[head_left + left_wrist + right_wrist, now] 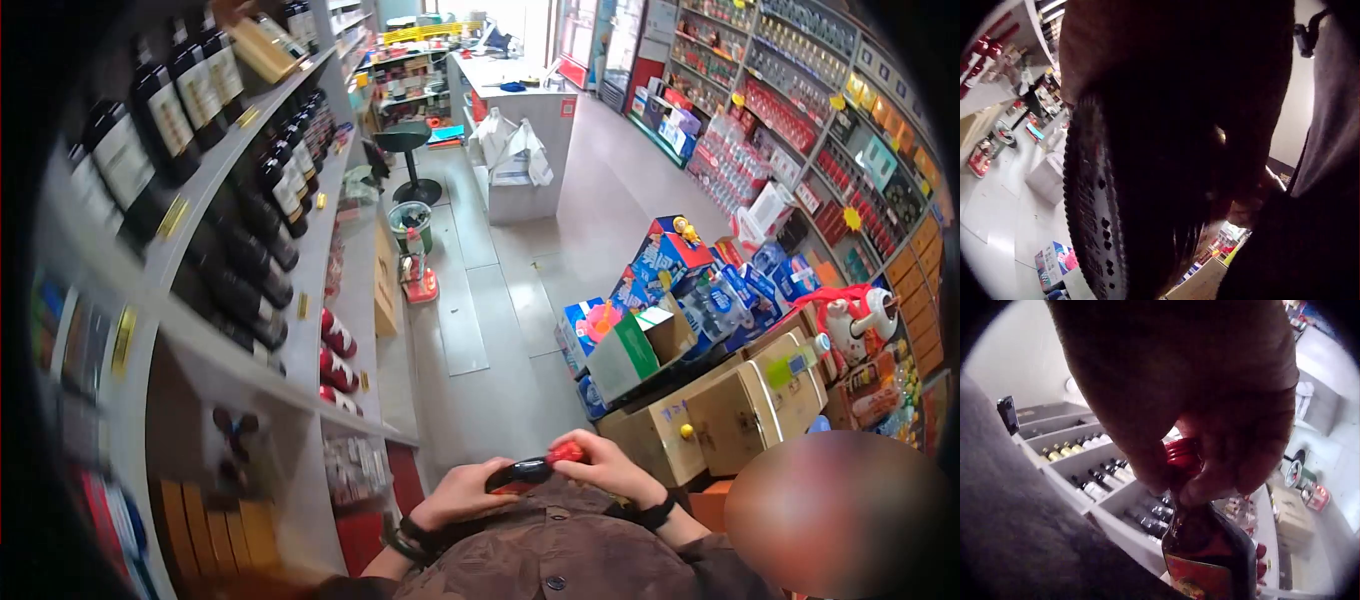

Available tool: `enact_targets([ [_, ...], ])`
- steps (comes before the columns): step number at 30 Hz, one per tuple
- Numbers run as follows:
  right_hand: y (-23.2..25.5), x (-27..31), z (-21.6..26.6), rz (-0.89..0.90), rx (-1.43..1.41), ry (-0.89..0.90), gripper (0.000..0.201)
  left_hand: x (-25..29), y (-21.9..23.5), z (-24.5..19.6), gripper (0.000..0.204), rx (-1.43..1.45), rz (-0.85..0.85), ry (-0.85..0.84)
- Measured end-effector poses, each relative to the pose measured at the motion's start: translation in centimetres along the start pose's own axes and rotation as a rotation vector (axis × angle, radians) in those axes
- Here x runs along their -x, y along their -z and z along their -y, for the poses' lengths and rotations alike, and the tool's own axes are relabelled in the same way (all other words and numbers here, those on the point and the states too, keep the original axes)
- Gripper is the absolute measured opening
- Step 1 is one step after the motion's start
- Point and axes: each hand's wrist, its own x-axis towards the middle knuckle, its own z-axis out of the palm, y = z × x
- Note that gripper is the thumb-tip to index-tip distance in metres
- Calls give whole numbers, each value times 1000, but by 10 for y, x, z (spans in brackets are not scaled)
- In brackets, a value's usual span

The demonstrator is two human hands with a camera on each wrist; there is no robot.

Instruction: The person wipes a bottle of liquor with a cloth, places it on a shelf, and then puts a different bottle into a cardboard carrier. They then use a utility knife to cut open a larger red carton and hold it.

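A dark glass bottle (522,472) with a red cap (568,453) lies sideways in front of the person's chest. The left hand (468,494) grips its body near the base. At the other end, the right hand (612,470) pinches the red cap with thumb and fingers. In the right wrist view the cap (1183,452) shows between the fingers, above the bottle's shoulder and a colourful label (1197,575). The left wrist view shows the bottle's ridged base (1099,215) with raised lettering; much of that hand is in deep shadow.
Shelves of dark wine bottles (170,110) rise on the left. Cardboard boxes (720,420) and stacked goods stand close on the right. Ahead, the tiled floor (480,300) leads to a white counter (530,130), a black stool (402,145) and a bin (411,220).
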Motion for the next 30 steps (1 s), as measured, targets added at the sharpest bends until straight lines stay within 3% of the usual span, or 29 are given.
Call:
enact_targets([
  [1,13,-16,0,-44,-113,62,33,-27,22,-9,54,-11,48,-33],
  [5,62,-88,7,-85,-309,-75,31,-139,70,8,55,-86,195,-81],
  [8,117,-172,8,-90,-210,-11,30,-217,100,33,53,-72,166,-98],
  [10,157,-233,17,-62,-233,-8,31,-271,121,64,51,0,51,-173],
  [16,262,-394,103,75,-126,120,36,-392,246,24,56,-23,-66,18],
  [19,299,-457,135,56,13,224,41,-448,287,40,58,135,-87,59],
  [21,321,-492,138,33,16,201,42,-494,308,45,58,159,-87,60],
  [22,334,-514,129,52,15,144,42,-520,309,68,58,212,-86,-1],
  [24,363,-551,112,-44,59,257,40,-574,315,81,40,358,-77,-18],
  [27,422,-601,122,-97,-89,157,36,-675,371,73,59,40,135,30],
  [30,485,-655,140,-241,-133,80,32,-786,421,58,61,-18,220,-99],
])
